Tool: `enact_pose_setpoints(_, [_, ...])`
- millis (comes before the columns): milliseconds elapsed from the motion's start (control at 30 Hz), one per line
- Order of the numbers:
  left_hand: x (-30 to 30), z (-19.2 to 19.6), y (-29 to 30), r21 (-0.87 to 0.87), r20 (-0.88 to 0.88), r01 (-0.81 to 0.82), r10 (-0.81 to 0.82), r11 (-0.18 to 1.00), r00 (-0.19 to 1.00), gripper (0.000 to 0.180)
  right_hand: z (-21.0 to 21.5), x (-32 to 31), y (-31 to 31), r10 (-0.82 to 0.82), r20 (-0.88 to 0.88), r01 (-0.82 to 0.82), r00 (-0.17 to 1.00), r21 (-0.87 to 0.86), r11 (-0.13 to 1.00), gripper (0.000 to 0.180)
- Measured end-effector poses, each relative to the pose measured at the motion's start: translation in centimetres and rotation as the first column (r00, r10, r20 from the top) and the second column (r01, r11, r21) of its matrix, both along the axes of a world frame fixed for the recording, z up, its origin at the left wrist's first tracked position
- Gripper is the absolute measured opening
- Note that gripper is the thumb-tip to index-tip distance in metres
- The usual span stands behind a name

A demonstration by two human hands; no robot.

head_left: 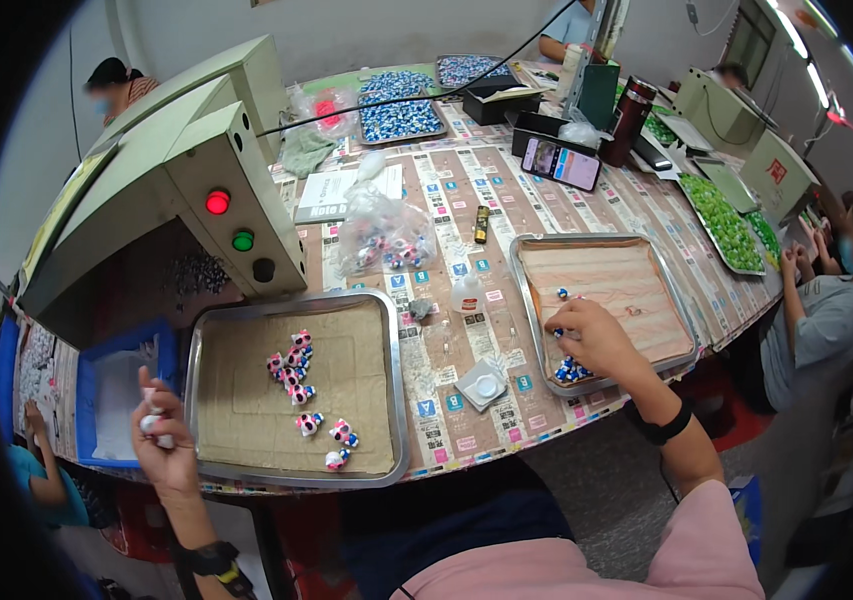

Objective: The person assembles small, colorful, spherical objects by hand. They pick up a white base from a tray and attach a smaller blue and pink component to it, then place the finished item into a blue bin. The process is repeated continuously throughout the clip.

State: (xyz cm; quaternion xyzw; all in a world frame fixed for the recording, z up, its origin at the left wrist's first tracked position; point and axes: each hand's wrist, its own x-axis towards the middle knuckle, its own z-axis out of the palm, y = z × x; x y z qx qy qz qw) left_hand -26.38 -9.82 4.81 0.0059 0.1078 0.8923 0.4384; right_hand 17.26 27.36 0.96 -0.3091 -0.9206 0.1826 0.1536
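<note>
My left hand (168, 452) is raised beside the left edge of a metal tray (398, 400), its fingers curled round a small white-and-pink plastic piece (152, 428). Lined with brown cloth, that tray carries a loose line of small pink, white and blue toy figures (291, 370); a few lie apart near its front. Over a second lined tray (636, 262) on the right, my right hand (598, 342) reaches in with thumb and fingers pinched together. What is between those fingertips is mostly hidden. Small blue-and-white pieces (572, 371) lie below the hand, and another lies just beyond it.
A pale machine (171, 170) with red and green lights stands at left, a blue bin (96, 400) before it. Between the trays are a plastic bag (384, 235), a small bottle (466, 294) and a white dish (484, 386). A propped phone (560, 163) stands behind. Other people sit around.
</note>
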Motion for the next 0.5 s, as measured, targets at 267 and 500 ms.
enact_pose_setpoints(267, [15.6, -1.1, 7.2, -0.107, 0.287, 0.435, -0.391, 0.894, 0.874, 0.041, 1.5, -0.8, -2.6, -0.22, -0.249, 0.089, 0.943, -0.447, 0.89, 0.016])
enact_pose_setpoints(500, [21.1, -2.8, 9.1, -0.187, 0.341, 0.614, -0.535, 0.767, 0.773, 0.034, 2.7, -1.0, -8.4, -0.152, -0.404, -0.176, 0.902, -0.666, 0.725, 0.019])
